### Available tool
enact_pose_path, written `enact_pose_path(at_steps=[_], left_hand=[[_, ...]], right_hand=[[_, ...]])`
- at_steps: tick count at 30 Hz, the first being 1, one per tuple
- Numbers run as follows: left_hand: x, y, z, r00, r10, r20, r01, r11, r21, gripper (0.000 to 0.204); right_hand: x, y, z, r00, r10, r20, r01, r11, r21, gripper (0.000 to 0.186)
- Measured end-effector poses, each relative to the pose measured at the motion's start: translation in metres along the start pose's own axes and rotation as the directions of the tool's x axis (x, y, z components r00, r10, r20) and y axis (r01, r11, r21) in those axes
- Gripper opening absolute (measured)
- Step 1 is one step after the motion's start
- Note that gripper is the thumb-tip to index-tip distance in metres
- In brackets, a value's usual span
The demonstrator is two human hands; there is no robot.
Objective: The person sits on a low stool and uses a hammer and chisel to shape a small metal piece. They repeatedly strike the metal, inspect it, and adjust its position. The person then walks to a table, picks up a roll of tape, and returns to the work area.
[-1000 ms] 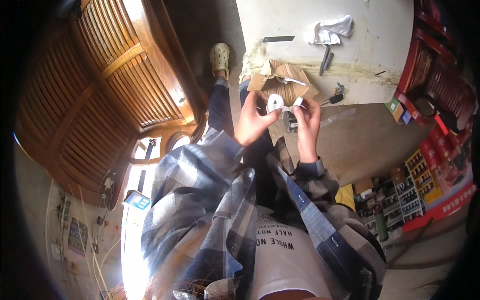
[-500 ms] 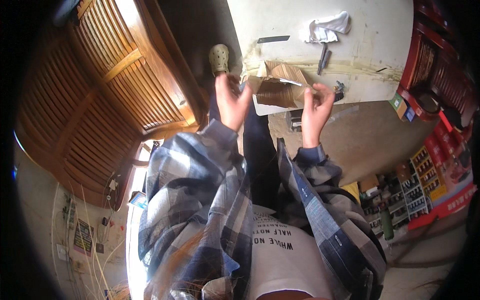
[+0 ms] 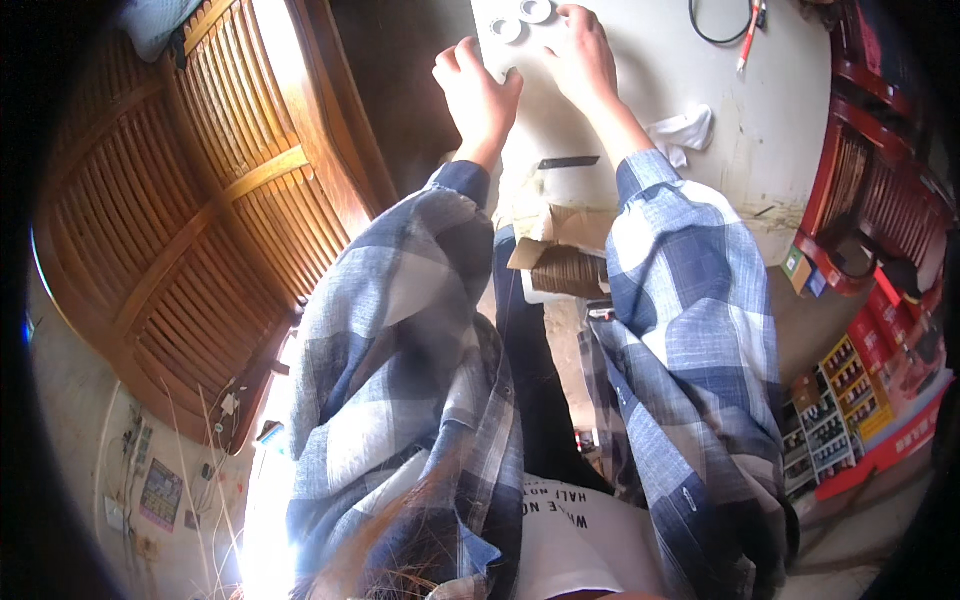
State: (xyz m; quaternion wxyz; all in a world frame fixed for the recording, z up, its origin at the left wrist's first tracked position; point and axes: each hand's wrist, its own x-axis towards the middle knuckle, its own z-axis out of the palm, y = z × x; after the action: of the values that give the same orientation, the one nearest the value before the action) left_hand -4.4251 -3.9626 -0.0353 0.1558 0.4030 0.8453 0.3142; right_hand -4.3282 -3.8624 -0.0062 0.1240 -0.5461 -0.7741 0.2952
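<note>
My left hand (image 3: pixel 480 100) is at the left edge of the white table (image 3: pixel 740 80), fingers curved and apart, nothing seen in it. Over the table's far part reaches my right hand (image 3: pixel 583 58), its thumb and fingers spread. Two white ring-shaped rolls lie by the hands: a nearer roll (image 3: pixel 505 31) between them, and a farther roll (image 3: pixel 536 11), cut by the upper edge, right beside my right fingertips. Whether those fingertips touch it I cannot tell. An open cardboard box (image 3: pixel 565 270) sits at the near table edge, partly behind my right sleeve.
On the table lie a dark flat blade-like strip (image 3: pixel 568 162), a crumpled white cloth (image 3: pixel 683 133), a black cable (image 3: pixel 712 38) and a red pen-like tool (image 3: pixel 748 45). A slatted wooden bench (image 3: pixel 200 200) stands left, a dark red chair (image 3: pixel 870 170) right.
Both hands have left the cardboard box and reached forward to the table's far part. The view has shifted, bringing the white rolls, cable and red tool into sight.
</note>
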Motion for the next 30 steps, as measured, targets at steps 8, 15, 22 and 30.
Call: enact_pose_path(at_steps=[8,15,22,30], left_hand=[[0.039,0.005,0.022,0.999,0.005,0.036,-0.006,0.999,0.052,0.062],[0.033,0.011,0.007,0.991,-0.078,-0.112,0.064,0.990,-0.125,0.051],[-0.018,0.057,-0.090,0.640,0.058,0.767,0.647,-0.580,-0.496,0.048],[-0.054,0.093,-0.138,0.612,0.119,0.782,0.688,-0.569,-0.451,0.071]], right_hand=[[0.043,0.014,0.027,0.990,-0.140,0.019,0.141,0.982,-0.124,0.047],[0.009,-0.001,0.015,0.977,0.156,-0.147,-0.065,0.869,0.491,0.041],[-0.068,-0.049,-0.076,0.851,0.103,0.515,-0.426,-0.440,0.791,0.051],[-0.115,-0.077,-0.125,0.861,0.101,0.498,-0.408,-0.446,0.797,0.063]])
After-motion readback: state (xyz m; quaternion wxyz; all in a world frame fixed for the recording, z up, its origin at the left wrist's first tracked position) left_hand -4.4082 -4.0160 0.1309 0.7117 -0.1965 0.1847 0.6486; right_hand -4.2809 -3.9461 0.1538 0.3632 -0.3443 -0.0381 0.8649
